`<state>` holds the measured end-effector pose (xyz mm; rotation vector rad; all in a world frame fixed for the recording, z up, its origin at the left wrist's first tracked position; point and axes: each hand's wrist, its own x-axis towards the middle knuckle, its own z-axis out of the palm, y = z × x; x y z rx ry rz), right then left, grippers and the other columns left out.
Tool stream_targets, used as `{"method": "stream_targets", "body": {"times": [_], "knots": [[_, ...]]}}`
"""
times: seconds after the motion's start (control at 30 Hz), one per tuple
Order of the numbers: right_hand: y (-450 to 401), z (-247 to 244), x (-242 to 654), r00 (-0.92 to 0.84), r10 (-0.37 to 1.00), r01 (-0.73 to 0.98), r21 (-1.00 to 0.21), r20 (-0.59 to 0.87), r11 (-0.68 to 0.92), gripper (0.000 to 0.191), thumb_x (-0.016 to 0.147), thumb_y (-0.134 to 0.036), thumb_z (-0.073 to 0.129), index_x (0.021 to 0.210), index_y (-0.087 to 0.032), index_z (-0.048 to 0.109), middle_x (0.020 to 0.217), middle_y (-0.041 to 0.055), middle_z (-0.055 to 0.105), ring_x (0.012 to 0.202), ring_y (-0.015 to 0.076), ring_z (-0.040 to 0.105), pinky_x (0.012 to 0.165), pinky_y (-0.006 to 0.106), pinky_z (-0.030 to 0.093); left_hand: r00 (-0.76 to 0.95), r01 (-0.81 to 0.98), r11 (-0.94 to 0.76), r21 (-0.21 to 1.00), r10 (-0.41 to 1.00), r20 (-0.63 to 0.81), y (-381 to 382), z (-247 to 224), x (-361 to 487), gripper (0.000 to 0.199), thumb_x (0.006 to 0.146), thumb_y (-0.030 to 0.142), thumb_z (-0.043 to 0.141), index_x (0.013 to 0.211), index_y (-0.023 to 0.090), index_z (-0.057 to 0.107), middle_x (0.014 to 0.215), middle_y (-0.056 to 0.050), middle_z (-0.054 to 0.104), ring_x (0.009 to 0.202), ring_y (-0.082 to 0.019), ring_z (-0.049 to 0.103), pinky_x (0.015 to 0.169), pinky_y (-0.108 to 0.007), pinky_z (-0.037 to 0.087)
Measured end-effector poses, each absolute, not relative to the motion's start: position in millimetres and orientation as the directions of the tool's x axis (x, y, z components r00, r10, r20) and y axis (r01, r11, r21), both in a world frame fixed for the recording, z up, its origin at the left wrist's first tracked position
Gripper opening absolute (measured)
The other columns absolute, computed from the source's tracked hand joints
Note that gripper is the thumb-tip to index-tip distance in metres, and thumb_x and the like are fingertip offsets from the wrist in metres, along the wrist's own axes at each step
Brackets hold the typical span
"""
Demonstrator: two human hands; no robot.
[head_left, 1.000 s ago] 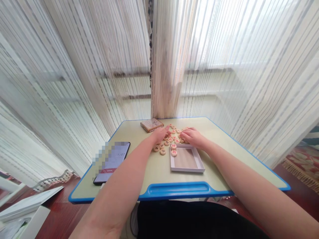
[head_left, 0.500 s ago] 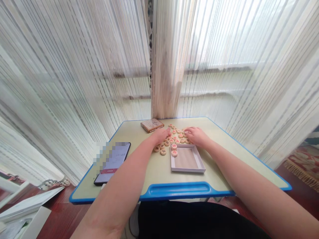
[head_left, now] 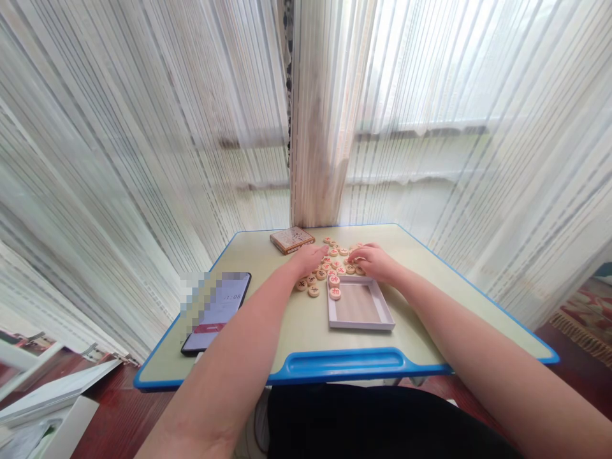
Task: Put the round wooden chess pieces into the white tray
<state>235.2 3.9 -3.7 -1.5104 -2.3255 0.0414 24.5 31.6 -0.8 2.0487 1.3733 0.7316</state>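
Several round wooden pieces with red or dark characters (head_left: 313, 291) lie in a loose group on the pale table (head_left: 306, 325). Two red-marked pieces (head_left: 335, 294) rest in the left part of a shallow white box (head_left: 362, 323). At the left side of the group is my left hand (head_left: 308, 259), its fingertips among the pieces; what they hold, if anything, is hidden. My right hand (head_left: 373, 261) reaches over the right side, fingers bent down and touching a piece (head_left: 350, 269) or just above it.
A flat patterned box (head_left: 292, 240) lies at the table's back edge. A phone (head_left: 217, 319) is at the left. Along the near edge runs a blue tray groove (head_left: 344, 363). Striped curtains (head_left: 143, 127) hang behind. An open white box (head_left: 62, 421) stands below left.
My right hand has moved slightly left, and its fingers are now over pieces nearer the middle. My left hand has hardly moved.
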Motion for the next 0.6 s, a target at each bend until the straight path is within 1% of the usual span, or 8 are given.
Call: {"method": "stream_targets", "body": {"times": [0.1, 0.17, 0.3, 0.33, 0.4, 0.47, 0.53, 0.6], "knots": [[2.8, -1.8, 236.7, -0.297, 0.908, 0.909, -0.204, 0.297, 0.364, 0.034, 0.074, -0.011, 0.041, 0.086, -0.022, 0.071, 0.103, 0.0008, 0.070, 0.108, 0.0213, 0.055, 0.099, 0.035, 0.037, 0.345, 0.630, -0.354, 0.691, 0.925, 0.159, 33.0, -2.6, 23.9, 0.046, 0.085, 0.050, 0.037, 0.084, 0.016, 0.068, 0.081, -0.006, 0.067, 0.086, -0.019, 0.057, 0.080, -0.024, 0.042], [2.5, -0.6, 239.8, -0.200, 0.932, 0.941, -0.206, 0.302, 0.268, 0.034, 0.073, -0.013, 0.042, 0.089, -0.021, 0.071, 0.107, 0.0044, 0.068, 0.104, 0.0228, 0.057, 0.093, 0.035, 0.041, 0.350, 0.631, -0.355, 0.690, 0.924, 0.156, 33.2, -3.7, 23.4, 0.046, 0.086, 0.050, 0.036, 0.084, 0.016, 0.067, 0.085, -0.006, 0.068, 0.089, -0.019, 0.057, 0.081, -0.024, 0.042], [5.4, 0.8, 253.3, 0.094, 0.960, 0.953, -0.303, 0.263, -0.010, 0.039, 0.071, -0.016, 0.043, 0.100, -0.017, 0.069, 0.105, 0.0103, 0.068, 0.094, 0.0249, 0.062, 0.077, 0.031, 0.048, 0.334, 0.623, -0.344, 0.703, 0.929, 0.159, 33.1, -4.4, 22.9, 0.049, 0.088, 0.049, 0.029, 0.091, 0.017, 0.066, 0.098, -0.007, 0.067, 0.094, -0.019, 0.057, 0.085, -0.027, 0.041], [6.7, 1.0, 257.0, 0.136, 0.962, 0.943, -0.328, 0.238, -0.053, 0.041, 0.070, -0.016, 0.044, 0.103, -0.016, 0.068, 0.104, 0.0109, 0.069, 0.094, 0.0252, 0.063, 0.076, 0.031, 0.048, 0.324, 0.617, -0.351, 0.704, 0.929, 0.179, 33.1, -4.1, 22.9, 0.048, 0.089, 0.047, 0.029, 0.093, 0.017, 0.066, 0.101, -0.007, 0.066, 0.096, -0.019, 0.056, 0.086, -0.028, 0.041], [9.1, 0.9, 262.7, 0.159, 0.968, 0.933, -0.351, 0.195, -0.083, 0.045, 0.069, -0.014, 0.043, 0.108, -0.013, 0.066, 0.105, 0.0120, 0.069, 0.098, 0.0261, 0.062, 0.078, 0.031, 0.048, 0.318, 0.616, -0.375, 0.693, 0.923, 0.217, 32.6, -3.4, 23.0, 0.046, 0.089, 0.044, 0.030, 0.094, 0.016, 0.067, 0.105, -0.008, 0.065, 0.098, -0.020, 0.056, 0.087, -0.028, 0.041], [10.9, 0.3, 264.8, 0.143, 0.973, 0.933, -0.353, 0.179, -0.073, 0.046, 0.069, -0.013, 0.043, 0.110, -0.011, 0.065, 0.106, 0.0121, 0.069, 0.102, 0.0262, 0.061, 0.081, 0.030, 0.047, 0.335, 0.636, -0.387, 0.667, 0.918, 0.213, 31.4, -2.5, 23.0, 0.044, 0.087, 0.043, 0.033, 0.092, 0.016, 0.068, 0.097, -0.007, 0.067, 0.092, -0.020, 0.057, 0.083, -0.028, 0.042], [12.3, -1.1, 264.1, 0.121, 0.976, 0.935, -0.352, 0.180, -0.051, 0.046, 0.069, -0.013, 0.044, 0.110, -0.012, 0.066, 0.106, 0.0112, 0.069, 0.102, 0.0257, 0.061, 0.081, 0.030, 0.047, 0.363, 0.660, -0.378, 0.650, 0.917, 0.165, 29.5, -1.8, 22.9, 0.045, 0.085, 0.047, 0.037, 0.089, 0.017, 0.070, 0.078, -0.005, 0.066, 0.079, -0.019, 0.057, 0.075, -0.028, 0.043], [14.0, -3.5, 262.6, 0.101, 0.978, 0.930, -0.367, 0.183, -0.027, 0.044, 0.071, -0.015, 0.044, 0.110, -0.014, 0.066, 0.106, 0.0100, 0.069, 0.101, 0.0247, 0.062, 0.082, 0.029, 0.047, 0.370, 0.675, -0.352, 0.649, 0.922, 0.116, 27.3, -1.3, 22.8, 0.046, 0.083, 0.051, 0.039, 0.087, 0.018, 0.071, 0.059, -0.001, 0.058, 0.066, -0.017, 0.054, 0.067, -0.027, 0.042]]}}
